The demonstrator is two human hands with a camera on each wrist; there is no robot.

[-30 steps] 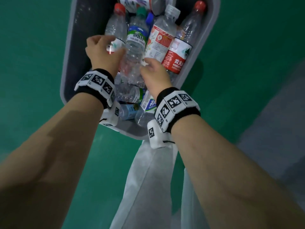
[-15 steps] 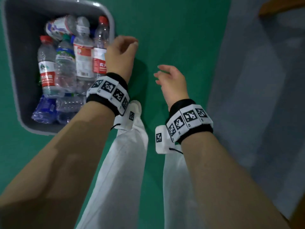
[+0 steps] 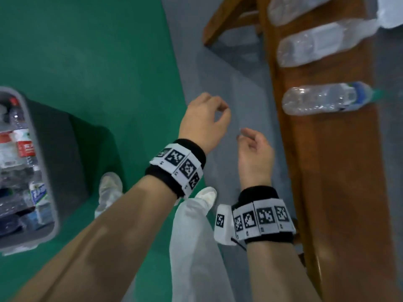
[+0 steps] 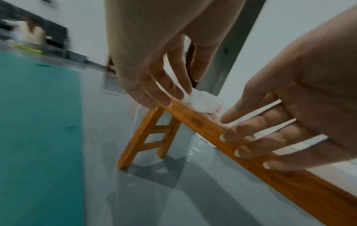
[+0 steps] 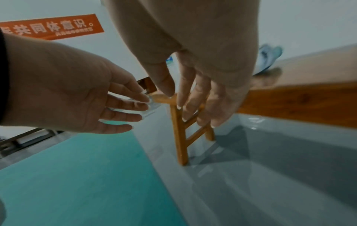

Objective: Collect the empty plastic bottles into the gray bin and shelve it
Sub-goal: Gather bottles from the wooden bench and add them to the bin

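Gray bin (image 3: 46,171) sits on the green floor (image 3: 98,62) at the left edge of the head view, packed with empty bottles (image 3: 24,147), red and blue labels showing. More clear bottles lie on their sides on the wooden bench (image 3: 340,171) at right: one with a blue label (image 3: 320,99), one above it (image 3: 314,45), another partly cut off at the top. Left hand (image 3: 205,123) and right hand (image 3: 255,149) hang over the gray floor strip (image 3: 229,73) between bin and bench, fingers loosely spread, both holding nothing, touching nothing. White shoes (image 3: 110,190) below.
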